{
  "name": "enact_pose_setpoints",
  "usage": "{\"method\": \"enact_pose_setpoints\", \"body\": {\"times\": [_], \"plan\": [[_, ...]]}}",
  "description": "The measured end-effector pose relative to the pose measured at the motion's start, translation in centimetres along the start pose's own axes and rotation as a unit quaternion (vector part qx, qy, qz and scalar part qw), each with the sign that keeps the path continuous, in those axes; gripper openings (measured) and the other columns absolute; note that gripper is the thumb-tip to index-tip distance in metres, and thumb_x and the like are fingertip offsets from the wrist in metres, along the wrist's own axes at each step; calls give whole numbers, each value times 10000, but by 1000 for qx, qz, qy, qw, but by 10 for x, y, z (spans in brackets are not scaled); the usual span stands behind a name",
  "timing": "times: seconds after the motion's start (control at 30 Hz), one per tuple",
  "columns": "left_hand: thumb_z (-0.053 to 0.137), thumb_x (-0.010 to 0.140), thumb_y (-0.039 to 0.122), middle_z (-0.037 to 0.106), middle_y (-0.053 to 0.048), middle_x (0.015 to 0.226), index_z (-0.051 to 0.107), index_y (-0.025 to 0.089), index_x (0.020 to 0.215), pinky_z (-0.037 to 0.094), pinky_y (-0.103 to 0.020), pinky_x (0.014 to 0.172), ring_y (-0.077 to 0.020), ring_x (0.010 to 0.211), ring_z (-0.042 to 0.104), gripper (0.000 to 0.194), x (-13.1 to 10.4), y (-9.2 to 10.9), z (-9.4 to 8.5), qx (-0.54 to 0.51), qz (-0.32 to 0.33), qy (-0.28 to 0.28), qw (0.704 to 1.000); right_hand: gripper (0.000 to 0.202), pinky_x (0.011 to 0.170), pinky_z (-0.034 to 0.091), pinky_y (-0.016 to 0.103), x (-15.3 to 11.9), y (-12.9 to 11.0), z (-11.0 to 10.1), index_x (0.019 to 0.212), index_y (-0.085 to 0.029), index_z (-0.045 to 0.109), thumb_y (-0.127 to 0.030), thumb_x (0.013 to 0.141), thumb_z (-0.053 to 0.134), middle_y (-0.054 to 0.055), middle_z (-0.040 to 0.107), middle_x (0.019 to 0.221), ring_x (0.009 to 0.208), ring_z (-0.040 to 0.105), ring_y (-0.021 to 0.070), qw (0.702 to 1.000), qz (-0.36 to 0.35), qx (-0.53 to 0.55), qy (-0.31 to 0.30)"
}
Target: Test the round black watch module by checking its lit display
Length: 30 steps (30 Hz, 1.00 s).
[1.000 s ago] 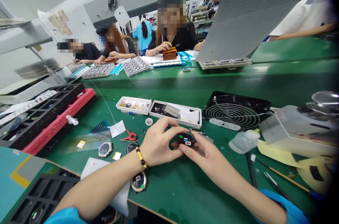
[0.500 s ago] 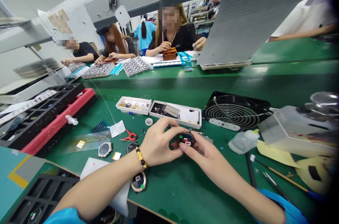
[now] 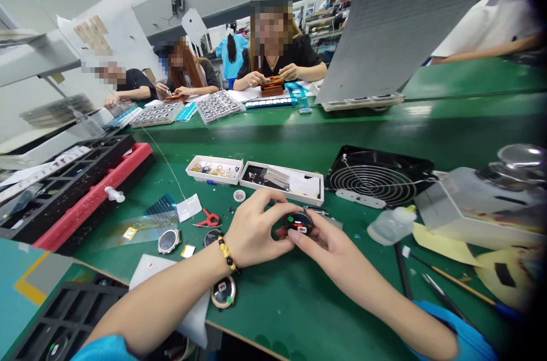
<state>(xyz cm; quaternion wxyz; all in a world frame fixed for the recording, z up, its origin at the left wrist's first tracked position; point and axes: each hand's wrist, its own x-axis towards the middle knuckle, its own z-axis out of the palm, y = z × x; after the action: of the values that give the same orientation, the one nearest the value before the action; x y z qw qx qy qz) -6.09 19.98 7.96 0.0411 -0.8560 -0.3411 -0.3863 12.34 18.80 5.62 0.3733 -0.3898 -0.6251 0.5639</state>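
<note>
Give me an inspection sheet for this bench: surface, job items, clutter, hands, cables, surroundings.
Surface: green bench, small scraps on it.
Job's things: round watch, green dot on its face.
Clutter: red clamp, white tray of parts, bottle.
Hands: left hand and right hand hold the watch between them.
Cables: thin strand near a white card; unclear whether it's a cable.
Surroundings: black fan; people seated across the bench.
</note>
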Motion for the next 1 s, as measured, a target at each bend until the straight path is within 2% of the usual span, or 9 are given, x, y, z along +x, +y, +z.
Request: {"method": "enact_pose_setpoints", "body": {"times": [0.17,0.4,0.67,0.8,1.0], "plan": [[686,739,161,638,-82,1069,678,182,1151,586,-335,821,-198,958,640,412,1,0,0,-4,-4,1,1000,358,920,556,385,1,3,0,1173,-244,567,-527,956,596,66,717,1166,1051,693,254,1000,-6,5,2],[685,746,176,639,-81,1071,678,187,1150,589,-342,829,-197,960,640,404,0,0,0,-2,-2,-2,1000,386,959,553,423,0,1,0,1207,-247,563,-529,948,612,69,720,1172,1063,697,272,1000,-7,2,1],[680,770,204,639,-80,1073,675,191,1155,592,-339,831,-194,962,643,386,-1,-1,1,-6,-6,0,1000,375,917,583,394,0,-5,1,1169,-239,632,-536,942,615,64,740,1157,1044,705,274,1000,-16,18,10],[697,781,229,633,-86,1072,678,177,1156,590,-338,823,-195,959,642,380,0,-1,1,-7,-3,3,1000,477,973,574,430,-1,-3,-1,1273,-257,650,-581,924,626,64,740,1216,1111,691,297,999,-10,26,25],[705,779,237,632,-83,1074,674,187,1155,600,-345,817,-195,959,646,381,1,1,0,-6,-8,-3,1000,682,1138,469,522,-4,8,-3,1390,-254,615,-711,884,588,87,682,1376,1315,595,342,990,68,96,78]]}}
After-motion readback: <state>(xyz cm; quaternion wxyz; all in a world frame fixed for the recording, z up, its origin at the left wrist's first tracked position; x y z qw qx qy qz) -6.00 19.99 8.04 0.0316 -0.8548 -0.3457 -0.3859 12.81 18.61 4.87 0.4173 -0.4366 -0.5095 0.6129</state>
